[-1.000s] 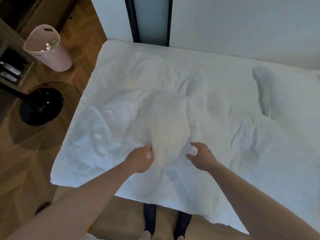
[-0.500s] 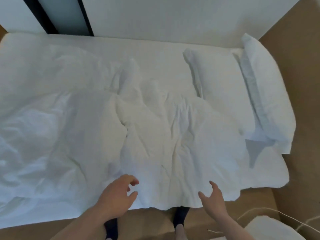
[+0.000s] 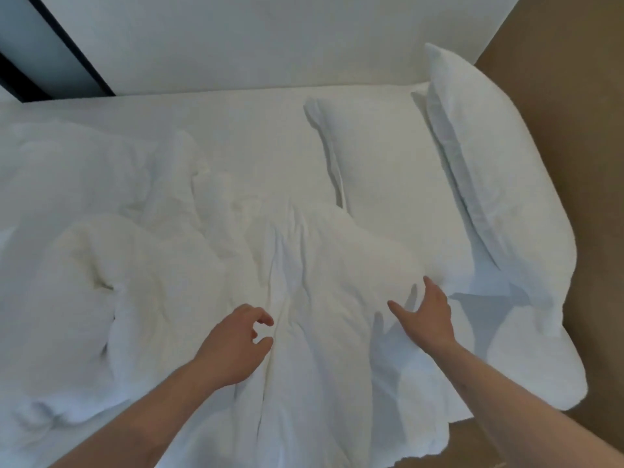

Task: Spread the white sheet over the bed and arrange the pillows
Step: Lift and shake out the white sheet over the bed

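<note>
Both hands moved forward over the white sheet (image 3: 320,265), left hand (image 3: 233,346) and right hand (image 3: 429,319) empty, fingers loose.

Dim, cool, soft light; faint shadows, slight blur, wide-angle bowing.

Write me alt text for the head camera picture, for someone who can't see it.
Seen from above, a person's left hand with loosely curled fingers and right hand with spread fingers reach over a crumpled white sheet on a bed. One pillow lies flat to the right; a second pillow leans against the brown headboard.
</note>
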The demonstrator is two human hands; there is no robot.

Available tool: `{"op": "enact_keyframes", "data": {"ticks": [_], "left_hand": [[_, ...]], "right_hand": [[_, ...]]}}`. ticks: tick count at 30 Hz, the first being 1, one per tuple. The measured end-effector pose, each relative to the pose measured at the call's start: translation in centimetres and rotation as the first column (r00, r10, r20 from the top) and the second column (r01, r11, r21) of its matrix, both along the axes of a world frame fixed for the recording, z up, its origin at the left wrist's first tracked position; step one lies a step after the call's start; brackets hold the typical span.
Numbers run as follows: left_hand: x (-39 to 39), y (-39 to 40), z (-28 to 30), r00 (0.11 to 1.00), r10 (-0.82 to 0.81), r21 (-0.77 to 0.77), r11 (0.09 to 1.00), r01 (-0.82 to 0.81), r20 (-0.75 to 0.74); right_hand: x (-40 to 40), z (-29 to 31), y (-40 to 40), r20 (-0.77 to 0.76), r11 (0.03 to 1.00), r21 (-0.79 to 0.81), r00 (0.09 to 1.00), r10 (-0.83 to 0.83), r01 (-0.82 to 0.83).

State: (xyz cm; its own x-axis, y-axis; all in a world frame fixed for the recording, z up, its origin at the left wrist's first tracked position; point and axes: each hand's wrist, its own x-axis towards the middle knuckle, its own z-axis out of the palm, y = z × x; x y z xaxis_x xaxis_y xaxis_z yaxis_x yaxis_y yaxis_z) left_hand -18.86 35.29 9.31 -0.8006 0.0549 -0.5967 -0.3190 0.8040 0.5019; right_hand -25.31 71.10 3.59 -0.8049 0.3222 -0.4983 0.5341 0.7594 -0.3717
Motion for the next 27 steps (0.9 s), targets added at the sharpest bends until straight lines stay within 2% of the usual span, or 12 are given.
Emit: {"op": "enact_keyframes", "data": {"ticks": [5,8,12,14,16,18,20,22,24,25,26,27], "left_hand": [[-3.1,1.3,-2.3,0.998,0.009,-0.016,1.000,-0.010,-0.068],[-4.4,1.7,-2.6,0.994,0.007,0.003,1.000,-0.007,-0.111],[-5.8,2.0,-1.6,0.980,0.092,0.086,0.993,-0.078,-0.177],[-6.6,1.9,-0.6,0.957,0.184,0.137,0.978,-0.156,-0.225],[-7.6,2.0,0.5,0.919,0.276,0.171,0.957,-0.235,-0.282],[-8.2,2.3,1.8,0.908,0.298,0.145,0.953,-0.266,-0.295],[-8.5,3.1,2.3,0.957,0.182,0.007,0.983,-0.186,-0.225],[-7.7,3.7,1.8,0.996,0.033,-0.152,0.987,-0.045,-0.079],[-6.9,3.8,0.3,0.998,-0.027,-0.185,0.982,0.037,0.058],[-6.6,3.5,-0.4,0.994,-0.043,-0.192,0.979,0.062,0.099],[-6.2,3.1,-0.5,0.993,-0.053,-0.214,0.974,0.074,0.105],[-5.7,2.2,-0.8,0.996,-0.025,-0.230,0.972,0.045,0.091]], "right_hand": [[-5.4,-6.4,1.5,0.072,1.000,0.005,0.997,0.019,-0.019],[-4.8,-6.8,-0.8,0.130,0.999,-0.042,0.991,0.031,-0.025],[-0.3,-2.8,-5.9,-0.057,0.936,-0.294,0.981,0.183,-0.192],[3.5,0.0,-8.1,-0.120,0.846,-0.406,0.938,0.326,-0.346],[7.3,3.1,-10.1,-0.226,0.744,-0.414,0.851,0.475,-0.525],[10.4,4.8,-11.4,-0.298,0.684,-0.359,0.772,0.561,-0.635],[12.3,6.0,-12.3,-0.356,0.597,-0.336,0.685,0.635,-0.728],[13.3,6.4,-13.4,-0.333,0.523,-0.433,0.670,0.664,-0.734],[14.1,6.4,-13.1,-0.251,0.475,-0.481,0.635,0.731,-0.737],[14.0,6.8,-13.1,-0.269,0.446,-0.448,0.593,0.759,-0.775],[13.9,7.3,-13.0,-0.251,0.428,-0.425,0.558,0.791,-0.798],[14.1,7.4,-12.8,-0.200,0.445,-0.459,0.577,0.792,-0.769]]}}
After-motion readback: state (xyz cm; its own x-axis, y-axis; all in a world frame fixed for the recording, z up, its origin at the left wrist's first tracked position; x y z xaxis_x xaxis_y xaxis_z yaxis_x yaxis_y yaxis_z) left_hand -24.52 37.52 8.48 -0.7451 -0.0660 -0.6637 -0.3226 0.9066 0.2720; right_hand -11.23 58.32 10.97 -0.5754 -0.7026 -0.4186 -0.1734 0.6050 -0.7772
